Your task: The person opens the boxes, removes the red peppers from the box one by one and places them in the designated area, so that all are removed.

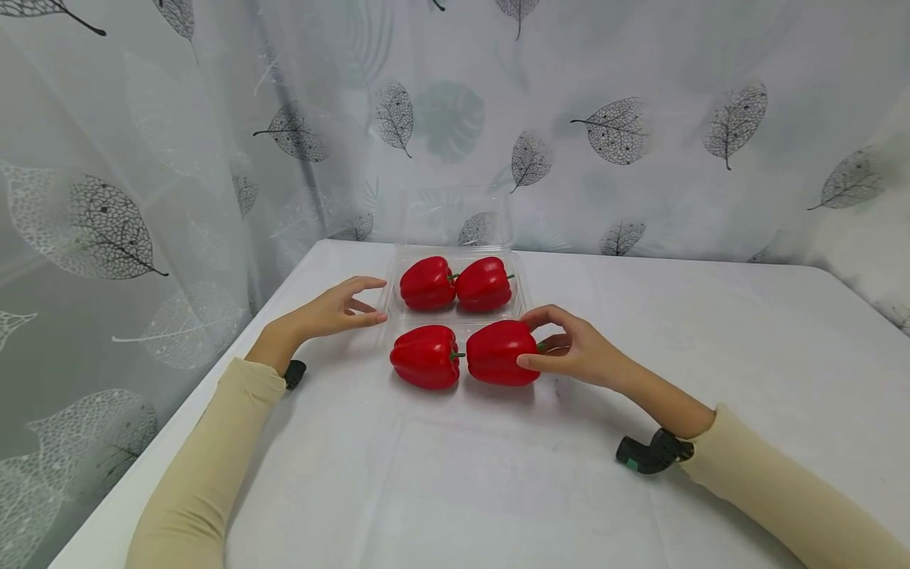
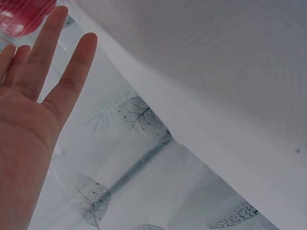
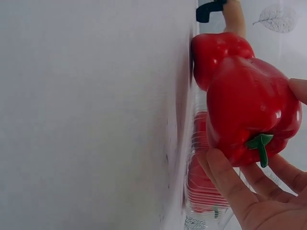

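With fingers and thumb around its stem end, my right hand (image 1: 579,352) holds a glossy red bell pepper (image 1: 501,353); its green stem (image 3: 260,143) shows in the right wrist view. Just left of it, a second red bell pepper (image 1: 425,357) lies on its side on the table. Behind them is a clear plastic clamshell box (image 1: 465,318) with its lid (image 1: 455,217) raised. Inside it two more peppers, a left one (image 1: 428,283) and a right one (image 1: 485,284), lie side by side. My left hand (image 1: 337,310), fingers spread and holding nothing, is at the box's left edge.
A white-covered table (image 1: 469,482) carries everything, its left edge running close beside my left arm. Behind and to the left hangs a pale curtain (image 1: 455,118) printed with leaves. A dark camera mount (image 1: 654,452) sits at my right wrist, another (image 1: 295,374) at my left.
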`<state>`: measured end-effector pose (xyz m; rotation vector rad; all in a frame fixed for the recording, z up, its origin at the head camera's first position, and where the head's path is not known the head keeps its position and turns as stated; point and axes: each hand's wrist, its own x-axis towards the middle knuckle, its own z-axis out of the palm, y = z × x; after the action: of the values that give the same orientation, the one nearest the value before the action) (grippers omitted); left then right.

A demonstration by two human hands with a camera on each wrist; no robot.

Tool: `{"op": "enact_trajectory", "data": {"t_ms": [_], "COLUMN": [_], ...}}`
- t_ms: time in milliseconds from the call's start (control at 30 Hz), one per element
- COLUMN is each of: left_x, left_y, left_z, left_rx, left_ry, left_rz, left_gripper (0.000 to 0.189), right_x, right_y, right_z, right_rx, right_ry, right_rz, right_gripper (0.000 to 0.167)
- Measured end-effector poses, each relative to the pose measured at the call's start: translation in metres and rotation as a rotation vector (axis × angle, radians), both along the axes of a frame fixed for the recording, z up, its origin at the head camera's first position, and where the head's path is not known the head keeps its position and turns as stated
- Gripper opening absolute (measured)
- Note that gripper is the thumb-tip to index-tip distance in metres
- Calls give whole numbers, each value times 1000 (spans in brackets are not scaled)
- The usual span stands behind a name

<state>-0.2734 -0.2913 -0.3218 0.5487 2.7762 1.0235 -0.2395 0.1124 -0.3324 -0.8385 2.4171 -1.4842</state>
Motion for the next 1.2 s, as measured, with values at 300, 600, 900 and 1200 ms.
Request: {"op": "enact_trajectory", "data": {"t_ms": [300,600,900,1200], "left_x": [1,-1,-2,-2], "left_y": [0,-1,-1,-1], "left_z": [1,0,-1,-3], "left_rx": [8,9,5,9], "left_ry": [-3,-4,-10,-11], "left_rz": [0,-2,4,2], "left_gripper": [71,72,72,71], "right_x": [2,2,1,-1], "right_y": [-4,-8,-10,-10], "right_z": [-1,-8,-12,-12], "right_rx": [26,15,11,15], "right_ry": [-1,-54,-74,-101], "right_rz": [0,21,27,8], "right_gripper": [56,57,58,59]}}
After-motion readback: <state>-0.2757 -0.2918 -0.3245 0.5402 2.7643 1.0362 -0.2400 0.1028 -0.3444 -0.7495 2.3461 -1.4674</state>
